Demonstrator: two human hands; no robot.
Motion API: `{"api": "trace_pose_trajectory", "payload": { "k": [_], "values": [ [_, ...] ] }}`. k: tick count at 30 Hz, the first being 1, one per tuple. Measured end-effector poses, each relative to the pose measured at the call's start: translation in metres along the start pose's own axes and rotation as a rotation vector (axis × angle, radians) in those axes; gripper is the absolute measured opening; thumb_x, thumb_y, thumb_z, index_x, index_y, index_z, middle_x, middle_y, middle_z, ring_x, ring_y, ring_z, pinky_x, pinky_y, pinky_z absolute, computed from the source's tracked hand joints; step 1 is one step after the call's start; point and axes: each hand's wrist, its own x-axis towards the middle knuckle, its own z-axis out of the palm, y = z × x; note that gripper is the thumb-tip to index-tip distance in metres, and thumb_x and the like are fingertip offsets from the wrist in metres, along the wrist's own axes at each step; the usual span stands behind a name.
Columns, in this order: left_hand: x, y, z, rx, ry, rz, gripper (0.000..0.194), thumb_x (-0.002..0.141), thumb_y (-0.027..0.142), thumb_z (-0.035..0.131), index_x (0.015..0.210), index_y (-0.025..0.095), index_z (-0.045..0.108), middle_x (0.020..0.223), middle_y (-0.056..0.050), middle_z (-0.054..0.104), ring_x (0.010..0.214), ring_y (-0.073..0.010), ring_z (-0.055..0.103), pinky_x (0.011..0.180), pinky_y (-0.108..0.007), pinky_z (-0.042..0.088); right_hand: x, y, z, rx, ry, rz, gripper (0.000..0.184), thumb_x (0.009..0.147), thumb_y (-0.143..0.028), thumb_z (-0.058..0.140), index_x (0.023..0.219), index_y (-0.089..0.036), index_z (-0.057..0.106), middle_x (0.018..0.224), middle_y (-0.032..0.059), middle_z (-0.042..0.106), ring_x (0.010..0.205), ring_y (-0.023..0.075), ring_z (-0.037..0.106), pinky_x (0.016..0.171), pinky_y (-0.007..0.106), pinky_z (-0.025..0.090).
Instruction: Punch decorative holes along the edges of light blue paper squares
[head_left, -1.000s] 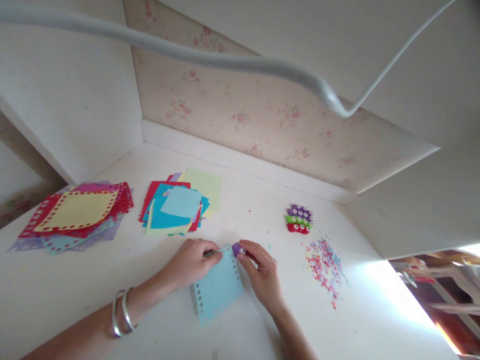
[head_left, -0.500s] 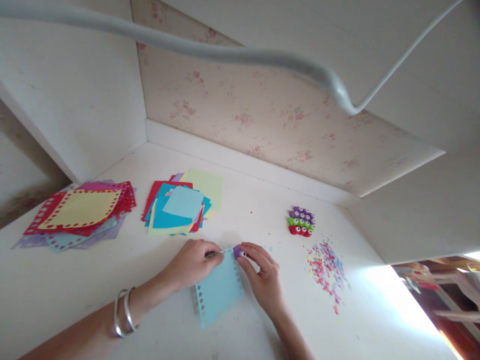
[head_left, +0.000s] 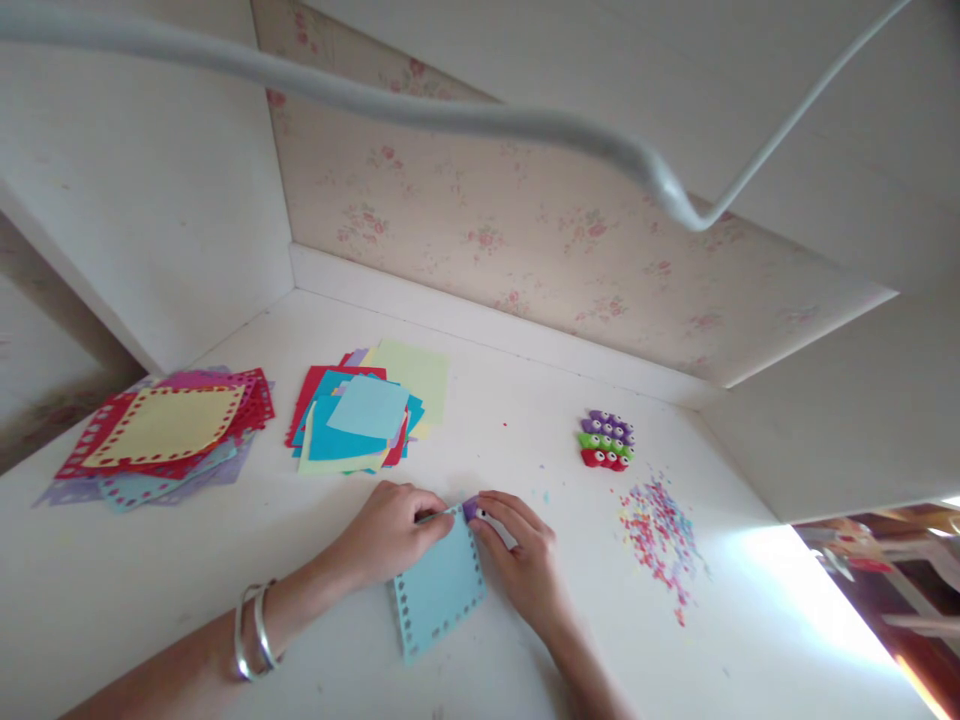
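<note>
A light blue sheet of paper [head_left: 440, 585] with small holes punched along its edges is held just above the white table. My left hand [head_left: 401, 530] pinches its top edge between thumb and fingers. At the sheet's top right corner, my right hand [head_left: 525, 560] grips a small purple craft punch [head_left: 471, 508] with a round white and black top. The fingers partly cover the punch, and it sits over the paper's edge. Two silver bangles [head_left: 255, 632] circle my left wrist.
Punched coloured sheets [head_left: 169, 425] are piled at the left; plain sheets [head_left: 367, 405] lie stacked nearer the middle. Purple, green and red punches [head_left: 606, 440] stand in rows at the right, beside scattered paper bits [head_left: 658, 530]. A white cable [head_left: 450, 115] crosses the view above.
The right hand's fingers have closed down a little on the purple punch at the sheet's corner. The paper and left hand stay nearly in place; the view has shifted slightly.
</note>
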Motion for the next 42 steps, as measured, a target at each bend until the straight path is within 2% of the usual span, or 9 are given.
{"api": "trace_pose_trajectory", "payload": {
  "k": [6,14,20,26,29,32,35,38,42],
  "values": [
    [0.001,-0.003,0.005,0.036,0.052,0.011,0.030,0.089,0.036,0.052,0.084,0.022,0.078,0.083,-0.003,0.077,0.078,-0.0194,0.068,0.073,-0.026,0.042,0.000,0.001,-0.002,0.043,0.036,0.006,0.017,0.092,-0.029,0.062,0.105,-0.025,0.073,0.111,0.0084,0.070,0.102,0.0235,0.067,0.090,0.038,0.059],
    [0.001,-0.004,0.007,0.014,0.059,0.005,0.030,0.090,0.037,0.052,0.084,0.022,0.078,0.083,-0.003,0.077,0.077,-0.0191,0.069,0.074,-0.026,0.044,0.001,0.003,-0.003,0.039,0.046,0.019,0.018,0.093,-0.031,0.061,0.104,-0.025,0.073,0.110,0.0087,0.071,0.102,0.0241,0.067,0.087,0.038,0.060],
    [0.001,-0.005,0.007,0.017,0.063,-0.001,0.032,0.091,0.038,0.050,0.083,0.022,0.077,0.081,-0.002,0.077,0.078,-0.0192,0.069,0.070,-0.026,0.043,-0.001,0.000,-0.002,0.018,0.006,0.008,0.019,0.093,-0.032,0.060,0.106,-0.025,0.073,0.113,0.0086,0.070,0.103,0.0249,0.066,0.073,0.034,0.063],
    [-0.001,-0.006,0.015,0.114,0.084,0.046,0.027,0.093,0.038,0.053,0.088,0.024,0.076,0.084,-0.002,0.076,0.083,-0.0214,0.067,0.081,-0.033,0.041,0.000,-0.001,-0.001,-0.003,-0.033,-0.017,0.019,0.093,-0.031,0.060,0.107,-0.026,0.072,0.110,0.0079,0.070,0.101,0.0241,0.066,0.086,0.039,0.059],
    [-0.005,-0.006,0.021,0.211,0.134,0.113,0.022,0.094,0.033,0.054,0.096,0.023,0.073,0.092,-0.004,0.074,0.091,-0.0230,0.064,0.087,-0.037,0.039,0.001,0.000,0.000,-0.023,-0.058,-0.053,0.019,0.092,-0.032,0.062,0.107,-0.025,0.073,0.105,0.0081,0.071,0.099,0.0235,0.066,0.088,0.039,0.056],
    [-0.011,-0.001,0.021,0.350,0.228,0.186,0.019,0.095,0.029,0.053,0.106,0.023,0.068,0.101,-0.006,0.068,0.098,-0.0247,0.060,0.088,-0.040,0.039,0.003,-0.001,-0.001,-0.003,-0.039,-0.038,0.021,0.095,-0.030,0.056,0.106,-0.024,0.073,0.104,0.0088,0.070,0.097,0.0222,0.066,0.086,0.036,0.055],
    [-0.023,0.007,0.017,0.448,0.303,0.220,0.019,0.097,0.030,0.051,0.107,0.023,0.065,0.103,-0.007,0.064,0.100,-0.0260,0.058,0.089,-0.043,0.040,0.006,-0.001,-0.002,0.020,-0.009,0.008,0.023,0.097,-0.027,0.052,0.101,-0.023,0.073,0.102,0.0074,0.071,0.094,0.0204,0.066,0.083,0.034,0.055],
    [-0.042,0.009,0.022,0.482,0.298,0.231,0.022,0.096,0.032,0.051,0.109,0.022,0.065,0.109,-0.007,0.064,0.102,-0.0262,0.057,0.091,-0.044,0.040,0.008,-0.001,-0.003,0.020,-0.039,0.020,0.020,0.096,-0.027,0.055,0.096,-0.024,0.075,0.096,0.0053,0.072,0.089,0.0194,0.067,0.080,0.032,0.054],
    [-0.064,-0.001,0.039,0.519,0.259,0.253,0.039,0.093,0.042,0.056,0.124,0.018,0.061,0.133,-0.011,0.059,0.120,-0.0307,0.053,0.103,-0.048,0.036,0.008,-0.001,-0.003,0.013,-0.081,0.028,0.020,0.095,-0.030,0.057,0.091,-0.024,0.075,0.093,0.0045,0.071,0.085,0.0189,0.067,0.077,0.031,0.054]
  ]
}}
